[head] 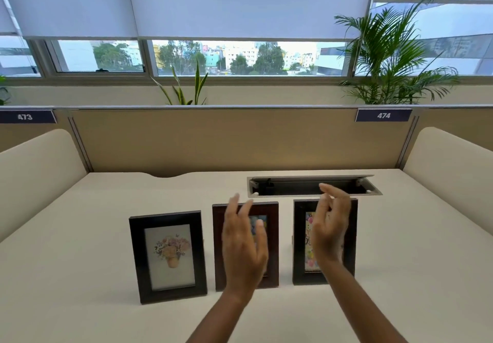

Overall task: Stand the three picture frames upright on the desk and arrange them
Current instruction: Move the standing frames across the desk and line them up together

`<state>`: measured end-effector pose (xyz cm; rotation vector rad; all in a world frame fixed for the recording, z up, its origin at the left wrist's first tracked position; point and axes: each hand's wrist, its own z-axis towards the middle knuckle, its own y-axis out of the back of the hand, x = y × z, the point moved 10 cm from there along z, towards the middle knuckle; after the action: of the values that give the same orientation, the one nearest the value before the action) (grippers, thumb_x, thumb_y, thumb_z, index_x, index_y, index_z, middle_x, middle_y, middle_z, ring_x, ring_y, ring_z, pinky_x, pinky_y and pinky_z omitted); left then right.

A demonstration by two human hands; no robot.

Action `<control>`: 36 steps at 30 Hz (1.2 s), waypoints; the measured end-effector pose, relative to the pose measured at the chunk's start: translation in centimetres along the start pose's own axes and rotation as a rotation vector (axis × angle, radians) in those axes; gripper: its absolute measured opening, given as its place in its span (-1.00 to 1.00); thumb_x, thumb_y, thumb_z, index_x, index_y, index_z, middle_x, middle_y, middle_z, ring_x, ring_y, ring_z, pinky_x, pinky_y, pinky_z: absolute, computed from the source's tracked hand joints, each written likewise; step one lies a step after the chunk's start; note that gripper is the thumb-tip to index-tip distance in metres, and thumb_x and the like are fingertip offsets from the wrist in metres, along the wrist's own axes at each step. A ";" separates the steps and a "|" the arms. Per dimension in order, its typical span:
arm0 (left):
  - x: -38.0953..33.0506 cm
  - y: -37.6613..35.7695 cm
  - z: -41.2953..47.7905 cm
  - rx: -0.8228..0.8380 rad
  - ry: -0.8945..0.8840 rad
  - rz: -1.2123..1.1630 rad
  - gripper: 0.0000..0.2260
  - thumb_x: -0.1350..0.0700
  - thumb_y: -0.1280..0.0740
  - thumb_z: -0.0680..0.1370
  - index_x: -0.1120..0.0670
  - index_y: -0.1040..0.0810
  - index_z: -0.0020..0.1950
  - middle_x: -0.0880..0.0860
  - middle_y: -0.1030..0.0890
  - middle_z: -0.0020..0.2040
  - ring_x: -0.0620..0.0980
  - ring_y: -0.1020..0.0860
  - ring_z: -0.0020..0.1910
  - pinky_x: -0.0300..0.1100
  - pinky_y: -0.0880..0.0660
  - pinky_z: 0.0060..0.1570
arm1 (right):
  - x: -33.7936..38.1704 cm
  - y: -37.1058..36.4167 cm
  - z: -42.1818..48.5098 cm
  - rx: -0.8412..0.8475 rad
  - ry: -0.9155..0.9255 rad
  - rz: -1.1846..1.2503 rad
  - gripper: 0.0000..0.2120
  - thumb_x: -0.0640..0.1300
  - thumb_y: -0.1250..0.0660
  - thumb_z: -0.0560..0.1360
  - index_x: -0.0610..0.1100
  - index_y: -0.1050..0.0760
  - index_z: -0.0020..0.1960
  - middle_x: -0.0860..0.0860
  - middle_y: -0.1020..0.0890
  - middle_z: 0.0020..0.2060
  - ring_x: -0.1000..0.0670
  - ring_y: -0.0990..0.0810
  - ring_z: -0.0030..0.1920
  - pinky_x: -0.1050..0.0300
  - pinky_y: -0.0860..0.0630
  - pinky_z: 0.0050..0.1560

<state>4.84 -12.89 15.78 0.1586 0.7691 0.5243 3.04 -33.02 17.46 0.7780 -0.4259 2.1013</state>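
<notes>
On the cream desk (80,236) I count three picture frames, all standing upright in a row across the middle, near one another but with gaps between them. At the left stands the black frame (168,256), showing a drawing of flowers in a pot; nothing touches it and it sits slightly nearer to me than the others. Next comes the middle frame (270,244), reddish-brown, with most of its picture hidden behind my left hand (244,246). That hand is raised in front of it, fingers spread wide and holding nothing; whether it brushes the frame's face I cannot quite tell from this angle. To the right is the right frame (300,244), dark brown, its colourful picture partly covered by my right hand (329,232). This hand too grips nothing, its fingers loosely curled and apart, hovering before the frame's upper half. Behind the right frame, a cable tray (312,185) lies open in the desk. Two hands, three frames, none held.
</notes>
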 end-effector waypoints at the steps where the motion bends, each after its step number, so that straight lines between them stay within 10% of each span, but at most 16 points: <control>1: 1.1 0.8 0.2 -0.021 0.009 0.043 -0.63 0.04 -0.09 0.53 0.07 -0.33 0.32 0.23 -0.34 0.40 0.11 -0.28 0.41 0.03 -0.40 0.29 | 0.8 -0.9 -0.9 0.036 0.033 -0.005 -0.77 -0.22 -0.09 0.53 -0.30 -0.46 0.05 -0.13 -0.54 -0.07 0.06 -0.46 -0.01 0.33 -0.42 0.03; 10: 10.6 7.4 0.2 -0.105 0.153 0.398 -0.52 0.08 -0.08 0.54 0.27 -0.23 0.42 0.33 -0.20 0.46 0.26 -0.17 0.45 0.14 -0.20 0.38 | 4.9 -10.3 -10.7 0.462 0.014 0.104 -0.69 -0.27 -0.17 0.50 0.01 -0.39 0.17 0.07 -0.48 0.06 0.20 -0.43 0.15 0.37 -0.38 0.23; 16: 14.6 9.9 -1.1 -0.108 0.211 0.501 -0.48 0.02 0.00 0.56 0.30 -0.16 0.43 0.35 -0.17 0.46 0.24 -0.12 0.45 0.11 -0.12 0.38 | 4.4 -14.0 -16.2 0.642 -0.116 0.013 -0.65 -0.22 -0.16 0.56 -0.15 -0.34 0.34 0.00 -0.49 0.28 0.20 -0.35 0.30 0.64 -0.17 0.25; 21: 18.7 11.6 -3.1 -0.129 0.374 0.506 -0.52 0.29 -0.21 0.55 0.31 -0.16 0.44 0.37 -0.20 0.45 0.32 -0.18 0.44 0.17 -0.16 0.38 | 2.0 -15.5 -19.4 0.771 -0.273 -0.034 -0.59 -0.18 -0.14 0.57 -0.13 -0.21 0.41 0.01 -0.38 0.38 0.10 -0.33 0.38 0.31 -0.26 0.38; 26: 21.8 11.9 -5.6 -0.098 0.538 0.370 -0.61 0.27 -0.11 0.59 0.25 -0.22 0.42 0.29 -0.40 0.36 0.28 -0.38 0.33 0.15 -0.39 0.26 | -0.3 -15.9 -21.9 0.865 -0.402 -0.090 -0.61 -0.21 -0.13 0.58 -0.18 -0.24 0.40 -0.03 -0.45 0.33 0.20 -0.36 0.26 0.72 -0.15 0.08; 36: 25.1 12.1 -9.0 0.040 0.676 0.229 -0.67 0.28 -0.15 0.58 0.30 -0.34 0.35 0.28 -0.49 0.29 0.26 -0.48 0.22 0.07 -0.42 0.20 | -3.1 -16.9 -25.7 1.030 -0.658 -0.203 -0.54 -0.18 -0.22 0.54 -0.14 -0.22 0.42 -0.11 -0.47 0.33 -0.04 -0.48 0.28 0.21 -0.36 0.29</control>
<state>8.77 9.73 -2.32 0.1048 1.4316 0.7950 8.29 -10.84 -3.43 2.0166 0.4623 1.7397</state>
